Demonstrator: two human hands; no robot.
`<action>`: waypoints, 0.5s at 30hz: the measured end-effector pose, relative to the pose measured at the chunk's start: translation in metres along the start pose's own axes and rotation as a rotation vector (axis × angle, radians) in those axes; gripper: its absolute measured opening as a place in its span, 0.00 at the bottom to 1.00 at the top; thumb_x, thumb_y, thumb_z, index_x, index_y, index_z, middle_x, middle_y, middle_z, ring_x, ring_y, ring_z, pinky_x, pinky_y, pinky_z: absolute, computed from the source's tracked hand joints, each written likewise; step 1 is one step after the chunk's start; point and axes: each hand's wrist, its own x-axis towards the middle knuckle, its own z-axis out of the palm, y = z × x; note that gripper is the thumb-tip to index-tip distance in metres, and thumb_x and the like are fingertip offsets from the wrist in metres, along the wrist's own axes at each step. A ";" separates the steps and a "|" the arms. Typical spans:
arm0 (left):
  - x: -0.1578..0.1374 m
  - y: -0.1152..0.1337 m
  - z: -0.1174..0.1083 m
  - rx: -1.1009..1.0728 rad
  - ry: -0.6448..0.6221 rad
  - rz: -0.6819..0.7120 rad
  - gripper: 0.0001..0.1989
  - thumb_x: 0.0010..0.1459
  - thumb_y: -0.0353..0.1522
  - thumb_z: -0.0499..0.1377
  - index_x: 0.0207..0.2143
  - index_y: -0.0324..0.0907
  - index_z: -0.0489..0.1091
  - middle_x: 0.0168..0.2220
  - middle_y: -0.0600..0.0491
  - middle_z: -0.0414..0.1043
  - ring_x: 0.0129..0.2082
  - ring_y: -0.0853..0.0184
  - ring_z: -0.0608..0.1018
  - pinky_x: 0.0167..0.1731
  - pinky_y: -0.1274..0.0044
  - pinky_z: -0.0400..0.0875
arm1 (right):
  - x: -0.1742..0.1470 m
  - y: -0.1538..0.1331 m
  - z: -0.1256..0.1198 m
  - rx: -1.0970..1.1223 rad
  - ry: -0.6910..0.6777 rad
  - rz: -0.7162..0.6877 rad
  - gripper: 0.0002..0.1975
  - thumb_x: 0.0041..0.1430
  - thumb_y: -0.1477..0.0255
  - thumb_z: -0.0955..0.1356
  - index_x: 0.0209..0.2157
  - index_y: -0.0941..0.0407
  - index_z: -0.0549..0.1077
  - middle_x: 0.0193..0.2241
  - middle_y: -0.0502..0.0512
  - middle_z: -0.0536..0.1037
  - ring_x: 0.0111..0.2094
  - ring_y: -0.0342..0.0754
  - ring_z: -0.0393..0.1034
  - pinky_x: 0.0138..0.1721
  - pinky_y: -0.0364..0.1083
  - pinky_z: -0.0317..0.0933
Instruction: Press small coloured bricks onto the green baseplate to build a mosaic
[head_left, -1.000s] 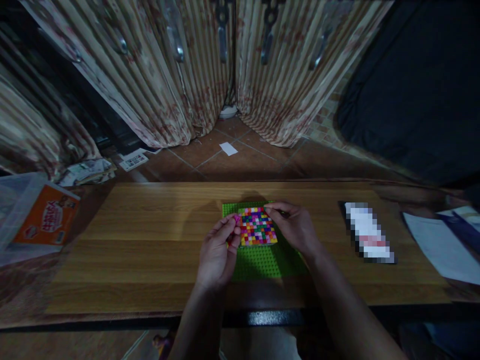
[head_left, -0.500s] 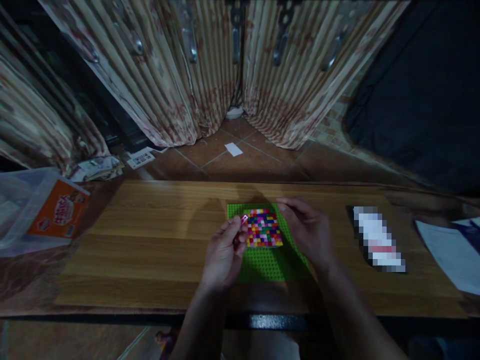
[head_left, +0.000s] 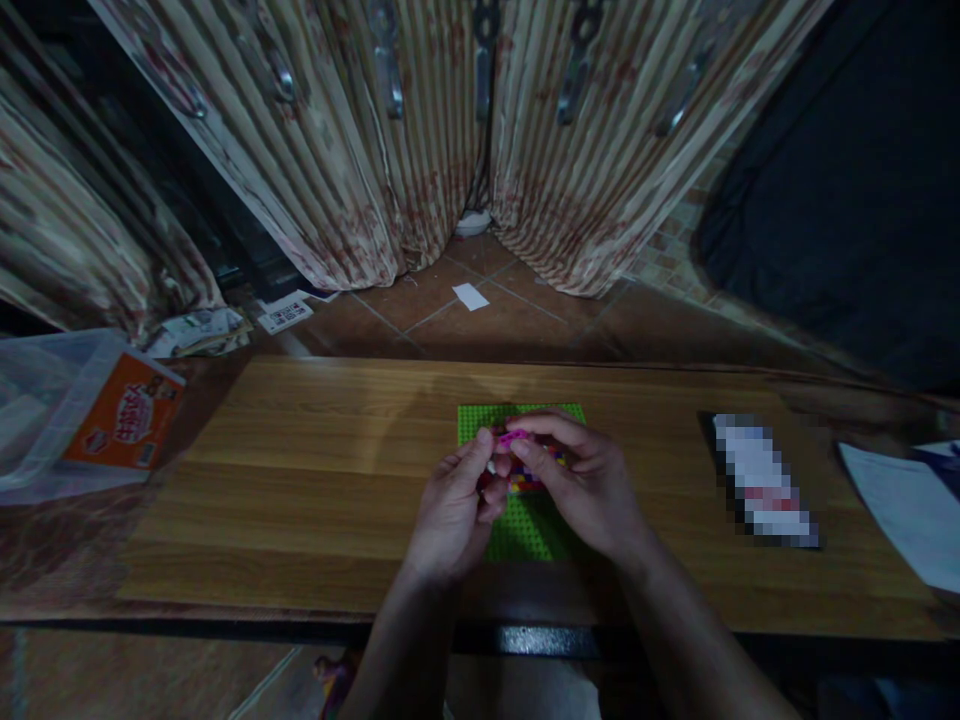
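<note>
Pinching a pink toy brick (head_left: 513,438) together, left hand (head_left: 456,502) and right hand (head_left: 589,478) meeting, green studded baseplate (head_left: 521,532) below, multicoloured brick panel (head_left: 523,481) partly hidden

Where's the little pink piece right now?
In the head view, the pink piece is just below and right of centre, between the left hand and right hand, over the green studded plate.
</note>
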 end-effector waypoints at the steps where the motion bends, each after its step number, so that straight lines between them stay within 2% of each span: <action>1: 0.000 0.000 -0.001 -0.008 0.009 -0.007 0.18 0.47 0.42 0.67 0.28 0.34 0.72 0.23 0.57 0.63 0.16 0.81 0.58 0.13 0.86 0.45 | 0.001 0.000 -0.004 0.033 0.037 0.019 0.05 0.58 0.68 0.69 0.36 0.51 0.78 0.36 0.52 0.79 0.38 0.47 0.74 0.40 0.46 0.68; 4: 0.000 0.002 -0.003 -0.045 0.059 -0.019 0.16 0.50 0.40 0.66 0.31 0.33 0.73 0.23 0.56 0.63 0.17 0.81 0.59 0.13 0.86 0.47 | 0.007 0.001 -0.023 0.101 0.189 0.090 0.05 0.54 0.68 0.71 0.33 0.52 0.78 0.32 0.51 0.80 0.33 0.46 0.74 0.38 0.46 0.69; 8: 0.002 0.004 -0.006 -0.091 0.113 -0.013 0.11 0.51 0.34 0.65 0.32 0.33 0.72 0.24 0.56 0.62 0.18 0.80 0.60 0.14 0.86 0.49 | 0.015 0.012 -0.048 0.019 0.311 0.226 0.07 0.50 0.65 0.72 0.29 0.54 0.78 0.25 0.50 0.78 0.26 0.45 0.71 0.30 0.45 0.67; 11: 0.003 0.004 -0.005 -0.101 0.112 -0.010 0.09 0.53 0.32 0.63 0.32 0.33 0.72 0.24 0.56 0.62 0.18 0.80 0.60 0.14 0.86 0.48 | 0.016 0.026 -0.056 -0.055 0.286 0.281 0.09 0.49 0.65 0.72 0.32 0.55 0.79 0.25 0.51 0.79 0.25 0.45 0.71 0.29 0.45 0.66; 15: 0.003 0.004 -0.005 -0.089 0.112 -0.018 0.10 0.52 0.33 0.64 0.31 0.33 0.72 0.24 0.56 0.62 0.18 0.80 0.60 0.13 0.86 0.48 | 0.013 0.042 -0.053 -0.150 0.151 0.270 0.14 0.53 0.62 0.70 0.38 0.55 0.79 0.31 0.53 0.81 0.34 0.50 0.75 0.37 0.49 0.69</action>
